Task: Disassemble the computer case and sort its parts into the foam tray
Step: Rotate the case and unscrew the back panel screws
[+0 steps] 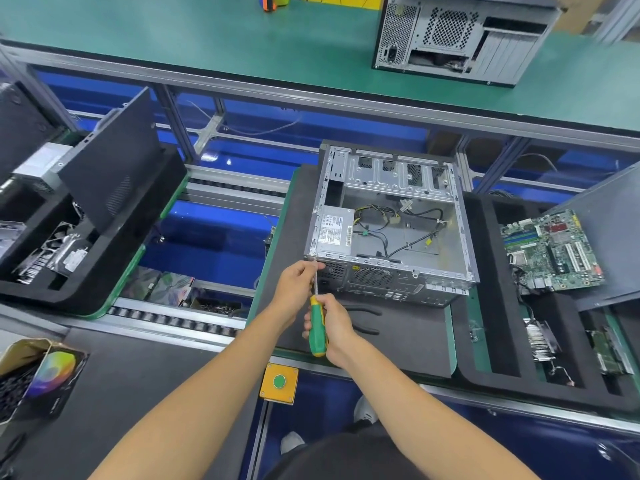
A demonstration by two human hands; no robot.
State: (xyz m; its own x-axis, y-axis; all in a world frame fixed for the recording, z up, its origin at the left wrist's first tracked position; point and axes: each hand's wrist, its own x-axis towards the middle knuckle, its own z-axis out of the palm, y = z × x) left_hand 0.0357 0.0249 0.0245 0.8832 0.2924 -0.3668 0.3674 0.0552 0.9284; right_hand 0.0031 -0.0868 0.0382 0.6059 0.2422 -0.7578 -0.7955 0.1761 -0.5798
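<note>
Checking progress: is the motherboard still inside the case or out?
Out. The motherboard lies in the foam tray right of the case, which holds only the power supply and loose cables.

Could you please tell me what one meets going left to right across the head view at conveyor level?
Left foam tray → left hand → screwdriver → computer case → motherboard.

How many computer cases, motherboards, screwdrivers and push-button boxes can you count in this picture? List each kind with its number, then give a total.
Computer cases: 2, the open case on the mat and the closed case on the far green bench
Motherboards: 1, the motherboard in the foam tray
Screwdrivers: 1, the green-handled screwdriver, held by both hands
Push-button boxes: 1, the yellow button box
Total: 5
</note>
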